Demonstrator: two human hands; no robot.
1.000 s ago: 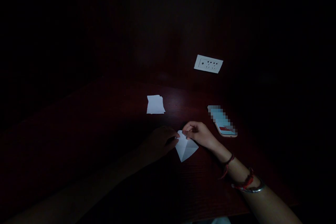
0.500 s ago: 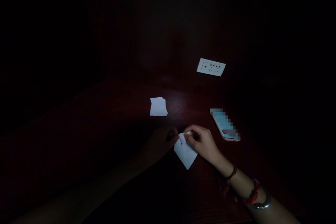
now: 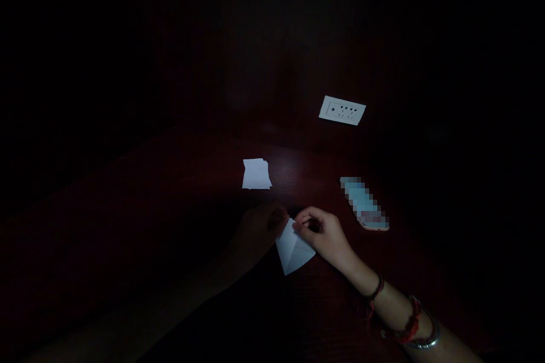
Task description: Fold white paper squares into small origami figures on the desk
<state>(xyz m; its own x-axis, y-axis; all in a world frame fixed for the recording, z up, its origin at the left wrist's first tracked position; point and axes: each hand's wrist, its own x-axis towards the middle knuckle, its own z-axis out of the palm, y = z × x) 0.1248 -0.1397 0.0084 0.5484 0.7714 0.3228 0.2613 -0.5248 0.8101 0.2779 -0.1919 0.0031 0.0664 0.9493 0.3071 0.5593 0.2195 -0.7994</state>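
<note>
The small folded piece of thin white paper [image 3: 293, 252] has turned between the hands in the last half second: its lower tip, which pointed to six o'clock, now points to seven, and where it showed a flatter face it now shows a sharp crease running up from that tip, with a facet on either side. This suggests the fold is being adjusted rather than finished. The paper is held low over the dark red wooden table [image 3: 293, 176]; whether it rests on the surface is unclear. At its two o'clock, the well-lit right hand [image 3: 330, 235] pinches the upper edge between thumb and fingers. At ten o'clock, the shadowed left hand [image 3: 259, 232] has its fingertips drawn together at the upper edge, though the dark leaves it impossible to tell whether they grip. Farther out, the stack of loose white paper squares [image 3: 256, 174] lies at eleven o'clock and the pale-cased rectangular phone with a blurred screen [image 3: 364, 204] at two, neither visibly shifted in that half second.
</note>
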